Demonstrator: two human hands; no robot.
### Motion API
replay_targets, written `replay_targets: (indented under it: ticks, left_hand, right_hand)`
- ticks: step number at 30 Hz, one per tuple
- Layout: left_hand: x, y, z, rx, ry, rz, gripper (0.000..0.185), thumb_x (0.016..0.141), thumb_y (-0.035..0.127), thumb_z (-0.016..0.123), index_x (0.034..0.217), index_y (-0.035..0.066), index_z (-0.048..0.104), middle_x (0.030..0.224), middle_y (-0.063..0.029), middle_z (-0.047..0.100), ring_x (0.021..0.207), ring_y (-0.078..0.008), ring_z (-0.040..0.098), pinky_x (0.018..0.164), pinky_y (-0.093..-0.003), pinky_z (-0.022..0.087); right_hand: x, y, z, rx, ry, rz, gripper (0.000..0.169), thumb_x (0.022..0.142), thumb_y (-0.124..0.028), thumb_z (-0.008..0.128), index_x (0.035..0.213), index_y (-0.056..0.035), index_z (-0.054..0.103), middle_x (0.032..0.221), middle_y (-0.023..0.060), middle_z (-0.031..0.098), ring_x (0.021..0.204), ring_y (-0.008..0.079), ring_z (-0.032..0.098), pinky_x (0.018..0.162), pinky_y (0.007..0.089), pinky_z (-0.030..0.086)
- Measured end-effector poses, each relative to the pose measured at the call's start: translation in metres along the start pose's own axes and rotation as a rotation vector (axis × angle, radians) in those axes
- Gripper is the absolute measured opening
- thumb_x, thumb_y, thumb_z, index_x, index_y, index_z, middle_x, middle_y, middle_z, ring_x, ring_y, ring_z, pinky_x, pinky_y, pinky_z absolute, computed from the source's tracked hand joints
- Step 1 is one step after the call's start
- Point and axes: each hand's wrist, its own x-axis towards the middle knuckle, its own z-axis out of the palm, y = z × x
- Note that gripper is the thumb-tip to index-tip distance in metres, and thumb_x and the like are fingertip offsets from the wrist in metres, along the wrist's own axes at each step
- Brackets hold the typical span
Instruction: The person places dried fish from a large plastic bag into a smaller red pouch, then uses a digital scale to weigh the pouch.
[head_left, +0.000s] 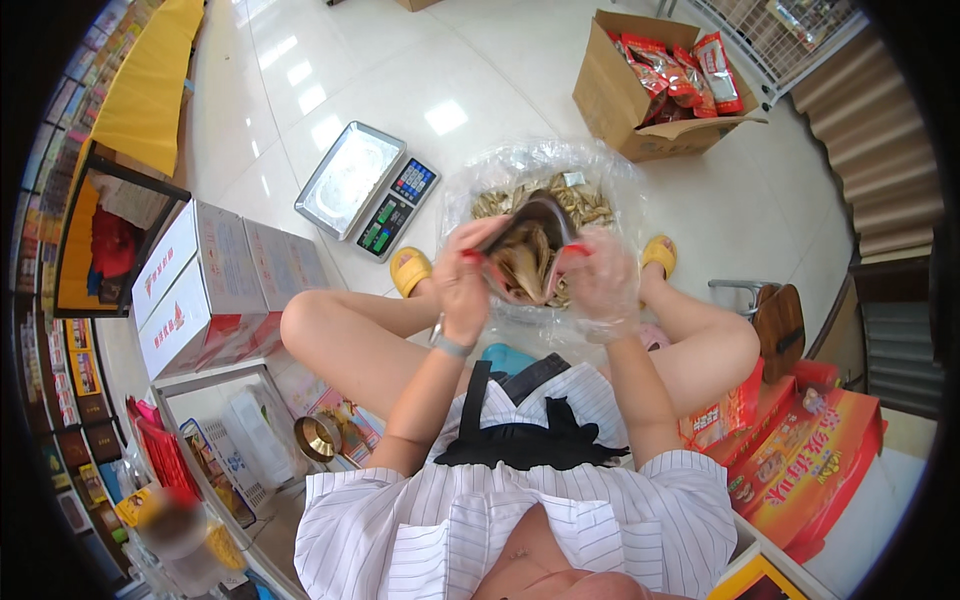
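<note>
Between my hands is an open-mouthed packaging pouch (559, 212) with a dark inner lining, holding dried fish (525, 259). My left hand (461, 277), with a watch at the wrist, grips the pouch's left edge. On the other edge is my right hand (609, 281), in a clear plastic glove and slightly blurred by motion. Below the pouch, a large clear plastic bag (469, 169) lies spread on the floor with loose dried fish (589, 196) in it. A small white packet (574, 179) rests among those fish. The pouch hides part of the heap.
A digital scale (349, 180) stands on the tiles ahead to the left. Ahead right is an open cardboard box (611, 97) of red packets (675, 71). Stacked white cartons (225, 277) flank me on the left, red printed boxes (802, 465) and a wooden folding stool (778, 326) on the right.
</note>
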Motion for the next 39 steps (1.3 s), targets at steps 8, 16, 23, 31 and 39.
replay_targets:
  ticks: [8,16,23,31,39]
  left_hand:
    - [0.000,-0.001,-0.009,0.032,0.053,-0.019,0.053,0.104,0.044,0.041,0.121,0.000,0.066,0.122,-0.0135,0.060,0.111,-0.0251,0.059,0.099,-0.0363,0.045]
    - [0.002,0.003,0.001,0.267,-0.155,0.111,0.056,0.103,0.047,0.041,0.120,0.000,0.067,0.125,-0.0153,0.059,0.116,-0.0288,0.056,0.101,-0.0389,0.042]
    - [-0.008,-0.010,-0.019,0.193,-0.093,0.013,0.065,0.101,0.053,0.040,0.136,-0.001,0.054,0.131,-0.0165,0.056,0.122,-0.0274,0.053,0.105,-0.0387,0.040]
    - [-0.014,-0.010,-0.004,0.094,-0.335,-0.167,0.110,0.070,0.068,0.073,0.149,0.001,0.036,0.150,-0.0180,0.042,0.139,-0.0310,0.040,0.114,-0.0414,0.032]
    - [-0.007,0.004,0.007,0.206,-0.387,-0.207,0.085,0.072,0.024,0.084,0.144,-0.001,0.045,0.141,-0.0140,0.054,0.127,-0.0290,0.054,0.105,-0.0359,0.043]
  right_hand:
    - [0.009,0.009,-0.009,0.316,-0.023,0.111,0.012,0.080,-0.008,0.066,0.092,-0.0062,0.062,0.091,0.0120,0.064,0.079,0.0326,0.062,0.066,0.0414,0.049]
    - [-0.006,0.015,0.006,0.328,0.024,0.113,0.015,0.077,-0.003,0.062,0.091,-0.0047,0.063,0.088,0.0143,0.064,0.082,0.0341,0.063,0.070,0.0417,0.050]
    - [0.001,0.006,-0.014,0.369,-0.034,0.179,0.012,0.080,0.001,0.061,0.090,-0.0053,0.063,0.078,0.0099,0.064,0.072,0.0327,0.060,0.066,0.0423,0.048]
    - [-0.010,0.004,0.001,0.253,0.021,0.056,0.017,0.073,-0.007,0.069,0.089,-0.0073,0.063,0.086,0.0094,0.063,0.075,0.0325,0.061,0.065,0.0409,0.049]
    - [-0.009,0.001,0.018,0.463,-0.254,-0.073,0.022,0.070,-0.012,0.073,0.090,-0.0065,0.064,0.088,0.0098,0.064,0.073,0.0291,0.061,0.059,0.0393,0.048]
